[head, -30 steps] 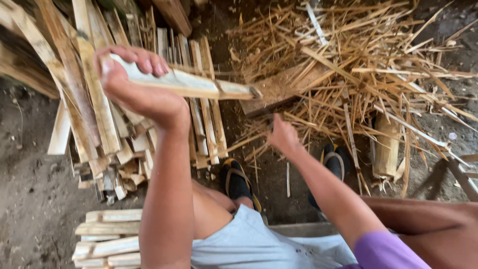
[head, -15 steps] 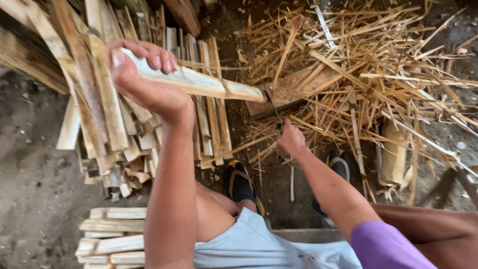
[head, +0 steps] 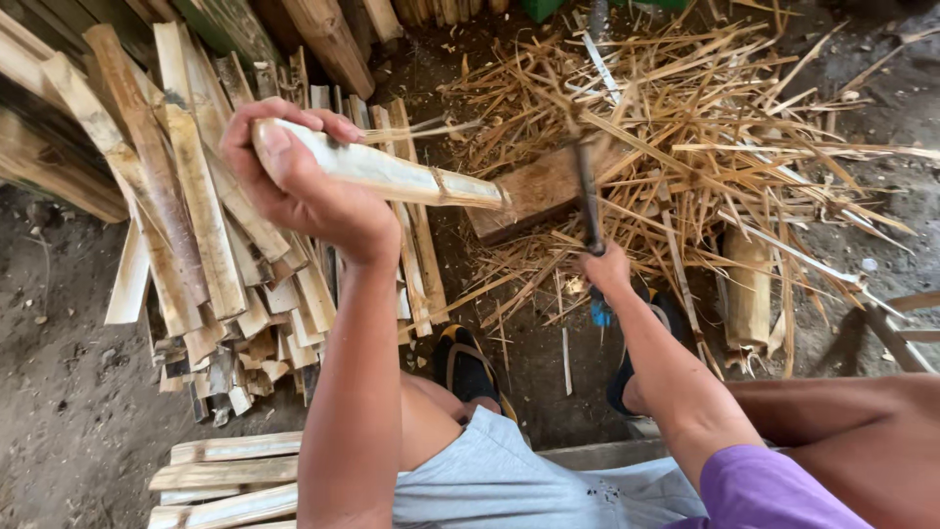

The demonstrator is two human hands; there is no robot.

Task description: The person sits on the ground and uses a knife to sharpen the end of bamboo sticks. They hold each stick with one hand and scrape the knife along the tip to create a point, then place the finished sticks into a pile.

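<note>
At the bottom edge, a grey garment and a purple sleeve are seen, with a few cut slats stacked on the ground to the left. Just beyond the knees, 2 dark sandals are planted on the dirt floor.

The right hand is closed tightly around the handle of a long dark blade, a blue handle end showing below the fist. The blade is raised upright and blurred, so its edge cannot be made out clearly. It is placed above a wooden block, which is half buried in a wide litter of thin bamboo splinters.

The left hand is lifted high towards the camera. Its fingers are wrapped fully around the near end of a pale bamboo strip, with the thumb pressed over the top. The strip is held nearly level, and its far end is brought just beside the wooden block, near the blade.

Behind the left hand, a leaning pile of split bamboo slats is spread across the ground. Further back, thicker poles are laid at the top edge.
</note>
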